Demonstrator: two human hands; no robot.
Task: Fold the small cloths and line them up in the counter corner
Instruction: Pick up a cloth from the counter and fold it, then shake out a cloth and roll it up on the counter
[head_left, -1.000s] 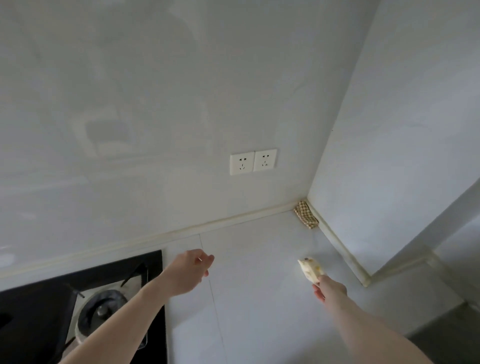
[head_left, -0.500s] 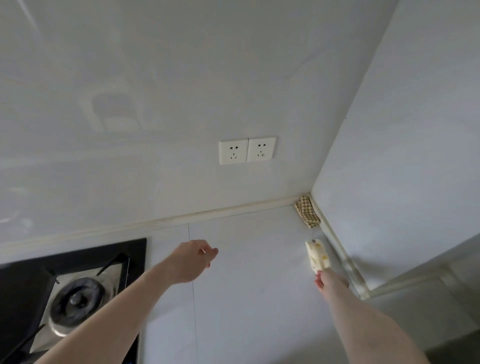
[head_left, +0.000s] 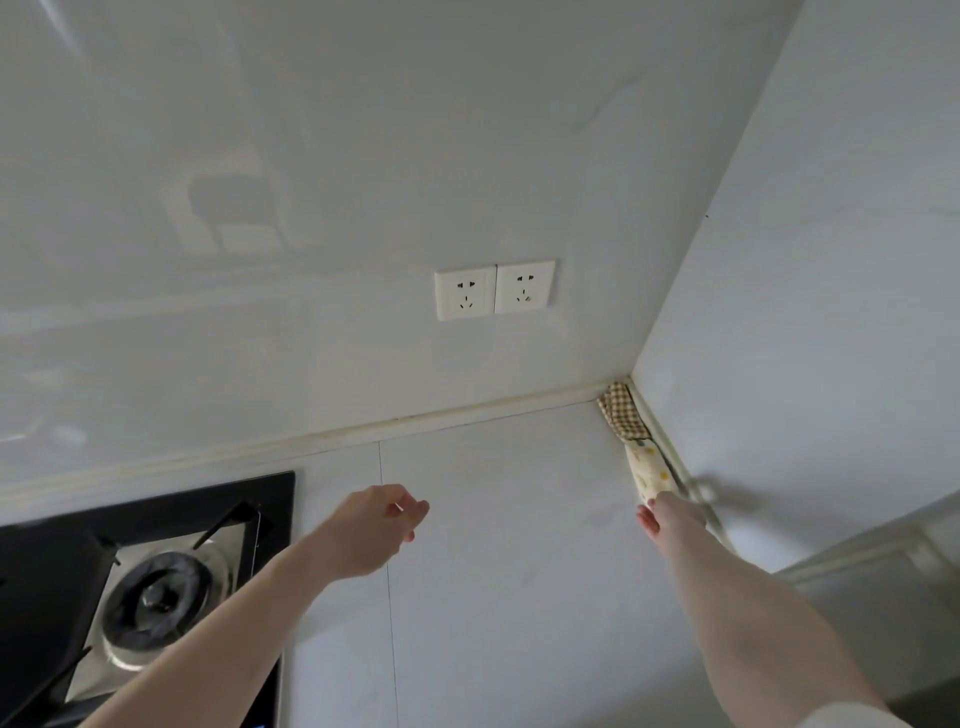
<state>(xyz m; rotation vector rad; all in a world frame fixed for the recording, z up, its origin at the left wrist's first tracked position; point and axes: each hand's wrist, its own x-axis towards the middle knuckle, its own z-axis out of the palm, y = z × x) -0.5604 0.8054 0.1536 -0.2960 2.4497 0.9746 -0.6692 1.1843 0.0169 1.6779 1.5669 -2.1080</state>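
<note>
Checked brown-and-cream fabric marks the first folded cloth (head_left: 622, 411), which lies tucked into the very corner of the counter (head_left: 509, 519), against the strip where the right-hand wall meets the surface. Just in front of it, end to end and touching or nearly so, lies the pale cloth with yellow spots (head_left: 649, 470), also folded into a narrow strip along the same wall edge. The right hand (head_left: 670, 514) is at the near end of this spotted cloth; its fingers reach onto the fabric, but whether they pinch it or merely press it down cannot be told, since the hand itself hides them. The left hand (head_left: 371, 527) hovers above the bare counter, well apart from both cloths, its fingers loosely curled and holding nothing.

As a judgement, the task looks well advanced: one cloth is placed and a second is being set in line behind it, with only the release and perhaps a small straightening left for this one. No unfolded cloths show anywhere, so whether more remain cannot be said.

Counted: two folded cloths, two hands, two wall sockets (head_left: 494, 289) side by side on the back wall, and one gas burner (head_left: 156, 605) on the black hob at the lower left.
</note>
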